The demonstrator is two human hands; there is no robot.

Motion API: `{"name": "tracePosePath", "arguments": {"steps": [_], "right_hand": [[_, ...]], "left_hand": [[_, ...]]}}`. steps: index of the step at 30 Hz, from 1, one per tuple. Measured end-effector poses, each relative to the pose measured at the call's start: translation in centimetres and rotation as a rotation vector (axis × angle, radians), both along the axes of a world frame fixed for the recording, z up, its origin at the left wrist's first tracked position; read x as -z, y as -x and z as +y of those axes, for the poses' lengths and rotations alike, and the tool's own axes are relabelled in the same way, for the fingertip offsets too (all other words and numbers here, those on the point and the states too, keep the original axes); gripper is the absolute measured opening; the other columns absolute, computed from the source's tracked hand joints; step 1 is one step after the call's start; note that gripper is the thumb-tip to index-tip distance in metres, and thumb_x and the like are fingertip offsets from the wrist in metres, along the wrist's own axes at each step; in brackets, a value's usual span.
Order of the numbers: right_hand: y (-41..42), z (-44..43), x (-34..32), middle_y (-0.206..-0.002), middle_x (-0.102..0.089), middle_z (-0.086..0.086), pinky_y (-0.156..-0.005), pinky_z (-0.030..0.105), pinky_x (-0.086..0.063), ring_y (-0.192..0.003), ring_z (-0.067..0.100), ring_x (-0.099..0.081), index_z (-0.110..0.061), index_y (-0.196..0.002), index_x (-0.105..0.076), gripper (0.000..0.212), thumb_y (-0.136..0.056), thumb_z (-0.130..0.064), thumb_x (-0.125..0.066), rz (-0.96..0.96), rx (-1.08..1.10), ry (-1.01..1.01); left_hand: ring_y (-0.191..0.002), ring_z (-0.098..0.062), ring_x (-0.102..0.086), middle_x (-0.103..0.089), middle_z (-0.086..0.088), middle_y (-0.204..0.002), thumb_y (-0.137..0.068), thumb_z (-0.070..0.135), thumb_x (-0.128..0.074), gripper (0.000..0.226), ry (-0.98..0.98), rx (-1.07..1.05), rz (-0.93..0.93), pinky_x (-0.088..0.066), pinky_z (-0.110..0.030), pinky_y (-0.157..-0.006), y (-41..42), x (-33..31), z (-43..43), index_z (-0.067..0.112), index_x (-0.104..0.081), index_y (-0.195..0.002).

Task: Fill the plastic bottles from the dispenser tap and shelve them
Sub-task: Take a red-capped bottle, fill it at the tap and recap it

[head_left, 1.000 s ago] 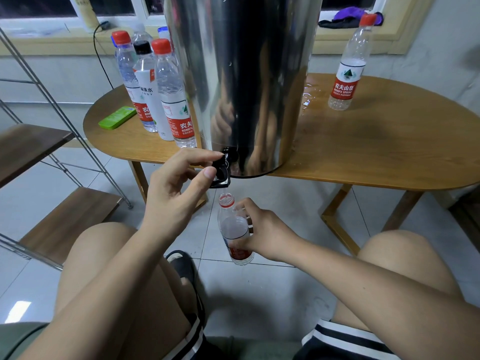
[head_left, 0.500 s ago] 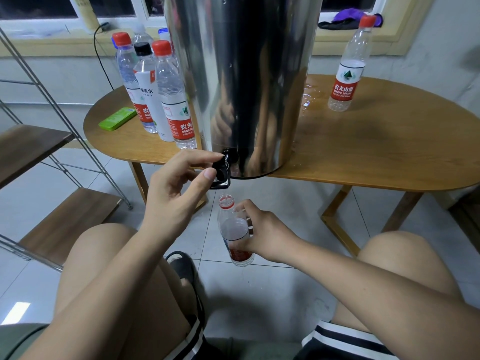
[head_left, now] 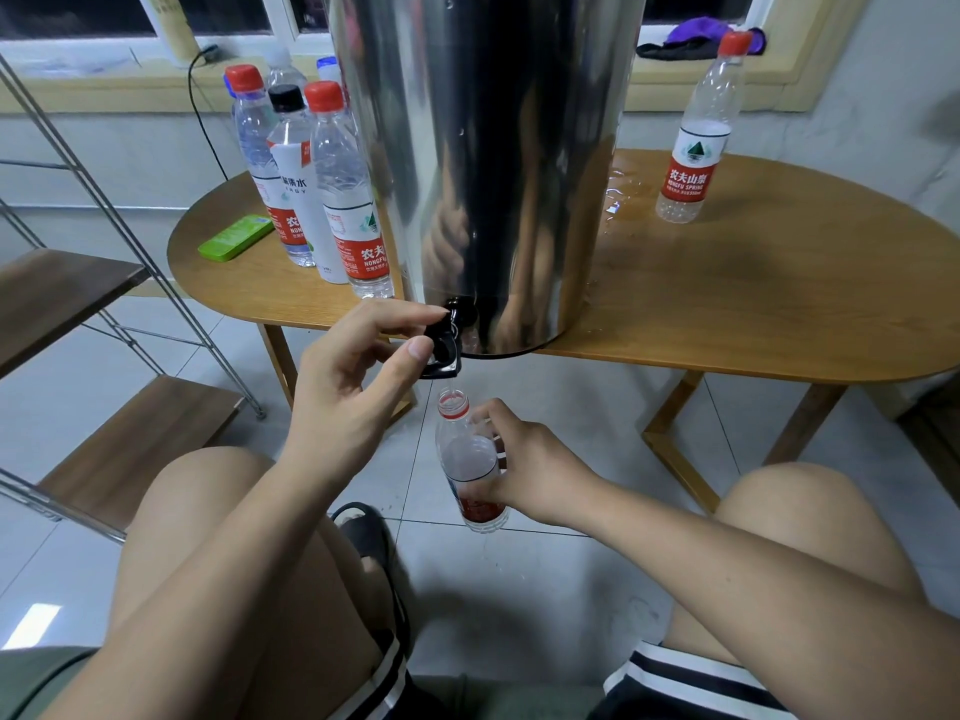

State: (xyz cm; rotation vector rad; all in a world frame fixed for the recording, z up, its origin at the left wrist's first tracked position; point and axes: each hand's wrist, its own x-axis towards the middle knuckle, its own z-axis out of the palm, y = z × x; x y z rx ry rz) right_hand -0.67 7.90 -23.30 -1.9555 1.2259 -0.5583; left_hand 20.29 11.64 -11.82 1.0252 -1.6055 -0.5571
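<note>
Plastic bottle (head_left: 471, 462), uncapped, is gripped by the right hand (head_left: 535, 478) directly under the tap (head_left: 444, 348), which the left hand (head_left: 353, 379) pinches open. Filling looks under way. Capped bottles (head_left: 353, 200) stand on the tabletop (head_left: 753, 314) beyond the left hand. Shelving onto the shelf (head_left: 130, 449) to its left seems yet to begin.

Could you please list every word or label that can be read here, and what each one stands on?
"农夫山泉", "NONGFU SPRING": red label of the lone bottle at the right of the table.
"农夫", "NONGFU", cut off: red label of the front red-capped bottle.
"水", rest unclear: white label of the black-capped bottle.
Too small or blurred: all fine print, and the label of the held bottle in the right hand.
</note>
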Motion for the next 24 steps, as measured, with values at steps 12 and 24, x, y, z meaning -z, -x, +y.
{"name": "tracePosePath", "arguments": {"steps": [12,24], "right_hand": [[-0.01,0.04,0.0,-0.122,-0.069,-0.008,-0.092,0.042,-0.06,-0.102,0.016,-0.069,-0.04,-0.122,-0.044,0.068,-0.075,-0.046,-0.093,-0.003,0.004,0.006],[-0.07,0.04,-0.07,-0.121,-0.069,-0.008,-0.091,0.043,-0.06,-0.102,0.018,-0.069,-0.039,-0.123,-0.045,0.069,-0.073,-0.049,-0.091,0.005,0.012,0.006]], "left_hand": [[-0.109,-0.029,-0.069,-0.075,-0.004,-0.116,-0.107,0.027,-0.062,0.023,0.004,0.001,-0.007,-0.055,-0.053,-0.093,-0.04,0.13,0.01,0.019,-0.076,-0.123],[-0.109,-0.031,-0.069,-0.075,-0.006,-0.116,-0.107,0.027,-0.062,0.023,0.003,-0.001,-0.012,-0.055,-0.056,-0.092,-0.19,0.2,0.04,0.019,-0.076,-0.124]]}}
